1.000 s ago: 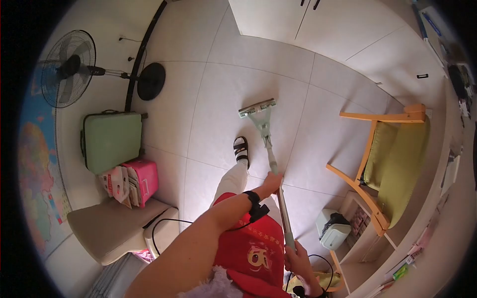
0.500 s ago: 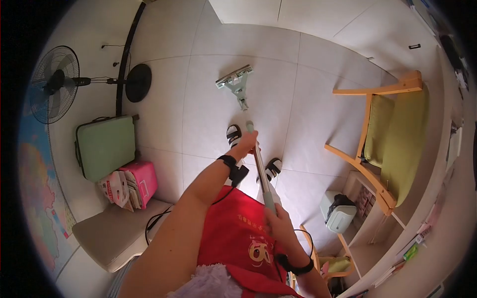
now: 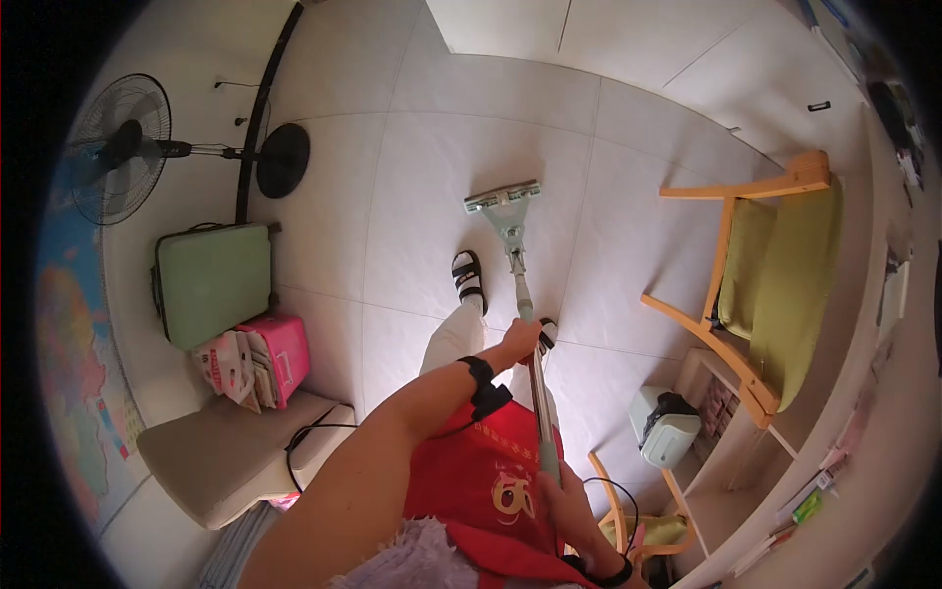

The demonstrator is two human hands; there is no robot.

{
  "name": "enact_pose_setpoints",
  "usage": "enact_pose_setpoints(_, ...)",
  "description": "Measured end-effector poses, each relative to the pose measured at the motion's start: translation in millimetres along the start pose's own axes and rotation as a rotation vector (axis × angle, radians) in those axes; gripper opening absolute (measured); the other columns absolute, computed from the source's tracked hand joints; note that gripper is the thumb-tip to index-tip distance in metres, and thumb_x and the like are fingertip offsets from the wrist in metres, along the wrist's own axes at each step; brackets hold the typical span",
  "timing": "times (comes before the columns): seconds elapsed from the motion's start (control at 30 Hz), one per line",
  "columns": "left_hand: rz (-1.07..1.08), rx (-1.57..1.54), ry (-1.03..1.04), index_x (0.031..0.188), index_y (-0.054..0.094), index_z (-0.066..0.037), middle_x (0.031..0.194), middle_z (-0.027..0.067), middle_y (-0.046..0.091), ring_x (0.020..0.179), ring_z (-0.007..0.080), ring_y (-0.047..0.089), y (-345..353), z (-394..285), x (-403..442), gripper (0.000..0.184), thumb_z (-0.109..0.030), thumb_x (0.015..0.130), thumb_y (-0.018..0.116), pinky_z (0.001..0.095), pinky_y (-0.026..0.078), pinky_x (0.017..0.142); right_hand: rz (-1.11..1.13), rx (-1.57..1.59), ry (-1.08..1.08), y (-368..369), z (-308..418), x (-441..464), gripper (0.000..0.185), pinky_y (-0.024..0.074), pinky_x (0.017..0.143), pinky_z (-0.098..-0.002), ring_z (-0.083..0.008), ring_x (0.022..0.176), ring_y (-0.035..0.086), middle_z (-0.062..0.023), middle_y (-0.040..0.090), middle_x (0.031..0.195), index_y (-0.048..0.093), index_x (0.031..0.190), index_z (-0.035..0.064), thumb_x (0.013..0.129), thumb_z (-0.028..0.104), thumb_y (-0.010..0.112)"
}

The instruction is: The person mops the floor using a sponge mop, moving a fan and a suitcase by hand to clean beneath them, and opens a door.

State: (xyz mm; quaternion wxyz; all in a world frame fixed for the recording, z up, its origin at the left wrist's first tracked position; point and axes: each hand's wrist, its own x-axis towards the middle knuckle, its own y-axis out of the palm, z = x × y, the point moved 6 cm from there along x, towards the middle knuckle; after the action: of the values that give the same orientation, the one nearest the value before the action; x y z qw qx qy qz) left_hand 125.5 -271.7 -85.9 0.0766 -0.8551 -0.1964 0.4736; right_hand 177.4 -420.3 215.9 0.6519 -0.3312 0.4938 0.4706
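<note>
A sponge mop [image 3: 544, 407] with a silver pole and pale green grips runs down the middle of the view. Its wide flat mop head [image 3: 503, 199] is on the tiled floor ahead of my feet. My left hand [image 3: 520, 342] is wrapped round the lower part of the pole, just above the joint side. Close to my body, my right hand [image 3: 567, 499] grips the green upper end of the handle. Below the mop head is my sandalled left foot [image 3: 469, 281]; the right foot is partly hidden behind my left hand and the pole.
At left stand a black fan [image 3: 121, 147], a green suitcase [image 3: 216, 285], a pink box [image 3: 287, 358] and a beige seat [image 3: 221, 456]. A wooden chair with green cushions [image 3: 785, 294] and a pale green bin [image 3: 671, 439] are at right. White cabinets [image 3: 628, 39] line the far side.
The mop head has come back towards me and to the right. Both hands have moved down with the pole, still gripping it. My left foot has stepped forward relative to the right.
</note>
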Motion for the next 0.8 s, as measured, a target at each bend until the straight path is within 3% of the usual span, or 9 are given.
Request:
enact_pose_setpoints(0.1, -0.096, -0.794, -0.387, 0.098, 0.047, -0.003, 0.090, 0.0192, 0.048, 0.072, 0.0302, 0.059, -25, 1, -14, 0.021, -0.021, 0.085, 0.047, 0.0383, 0.051, 0.050, 0.048, 0.024, -0.022, -1, 7, 1, 0.014, 0.0333, 0.039, -0.0211, -0.0068, 0.045, 0.043, 0.0006, 0.045, 0.060, 0.047, 0.088, 0.0044, 0.087, 0.019, 0.048)
enact_pose_setpoints(0.17, -0.242, -0.685, -0.256, 0.104, 0.037, -0.001, 0.067, 0.0132, 0.052, 0.052, 0.0263, 0.057, -50, 8, 3, 0.042, -0.034, 0.083, 0.053, 0.0383, 0.048, 0.043, 0.082, 0.075, -0.057, 3, 22, 10, 0.014, 0.0328, 0.039, -0.0211, -0.0070, 0.044, 0.042, 0.0003, 0.045, 0.059, 0.047, 0.088, 0.0042, 0.086, 0.019, 0.048)
enact_pose_setpoints(0.2, -0.230, -0.773, -0.272, 0.104, 0.037, -0.002, 0.067, 0.0126, 0.053, 0.050, 0.0252, 0.056, -59, 14, 16, 0.040, -0.033, 0.083, 0.053, 0.0386, 0.047, 0.040, 0.081, 0.076, -0.104, 8, 36, 20, 0.015, 0.0326, 0.038, -0.0212, -0.0071, 0.044, 0.042, 0.0001, 0.045, 0.059, 0.048, 0.088, 0.0041, 0.087, 0.019, 0.048)
enact_pose_setpoints(0.23, -0.279, -0.692, -0.211, 0.090, 0.045, 0.004, 0.072, 0.0144, 0.055, 0.063, 0.0278, 0.058, -75, 21, 33, 0.044, -0.039, 0.080, 0.051, 0.0386, 0.047, 0.050, 0.081, 0.076, -0.147, 13, 48, 29, 0.016, 0.0324, 0.038, -0.0212, -0.0071, 0.044, 0.042, 0.0000, 0.045, 0.059, 0.048, 0.088, 0.0041, 0.087, 0.020, 0.048)
enact_pose_setpoints(0.27, -0.316, -0.692, -0.224, 0.088, 0.047, 0.002, 0.072, 0.0130, 0.055, 0.060, 0.0261, 0.059, -91, 30, 51, 0.041, -0.038, 0.082, 0.052, 0.0367, 0.047, 0.046, 0.081, 0.075, -0.146, 17, 49, 46, 0.017, 0.0324, 0.038, -0.0216, -0.0073, 0.043, 0.042, -0.0004, 0.045, 0.059, 0.048, 0.088, 0.0040, 0.087, 0.021, 0.048)
enact_pose_setpoints(0.33, -0.204, -0.859, -0.226, 0.092, 0.046, 0.000, 0.073, 0.0120, 0.056, 0.056, 0.0241, 0.059, -138, 7, 51, 0.040, -0.038, 0.083, 0.052, 0.0356, 0.047, 0.044, 0.090, 0.113, -0.170, 33, 54, 81, 0.022, 0.0325, 0.038, -0.0226, -0.0081, 0.042, 0.042, -0.0011, 0.046, 0.059, 0.048, 0.089, 0.0037, 0.088, 0.025, 0.047)
enact_pose_setpoints(0.4, -0.224, -0.911, -0.211, 0.097, 0.043, -0.001, 0.072, 0.0105, 0.056, 0.054, 0.0213, 0.059, -169, 8, 63, 0.040, -0.038, 0.083, 0.053, 0.0352, 0.048, 0.044, 0.119, 0.187, -0.184, 52, 76, 101, 0.026, 0.0327, 0.037, -0.0237, -0.0092, 0.041, 0.042, -0.0017, 0.046, 0.059, 0.047, 0.089, 0.0038, 0.089, 0.029, 0.045)
enact_pose_setpoints(0.47, -0.203, -0.809, -0.199, 0.099, 0.041, 0.000, 0.072, 0.0099, 0.056, 0.056, 0.0201, 0.060, -191, 8, 70, 0.043, -0.036, 0.083, 0.054, 0.0350, 0.050, 0.045, 0.159, 0.261, -0.153, 66, 93, 113, 0.028, 0.0328, 0.037, -0.0249, -0.0102, 0.040, 0.043, -0.0021, 0.046, 0.058, 0.047, 0.090, 0.0039, 0.090, 0.032, 0.044)
enact_pose_setpoints(0.8, -0.285, -0.566, -0.220, 0.090, 0.049, 0.004, 0.068, 0.0142, 0.060, 0.053, 0.0226, 0.061, -180, 31, 44, 0.042, -0.037, 0.079, 0.054, 0.0342, 0.049, 0.039, 0.201, 0.154, -0.006, 78, 79, 117, 0.028, 0.0324, 0.039, -0.0224, -0.0081, 0.043, 0.040, -0.0001, 0.043, 0.061, 0.045, 0.093, 0.0068, 0.090, 0.035, 0.041)
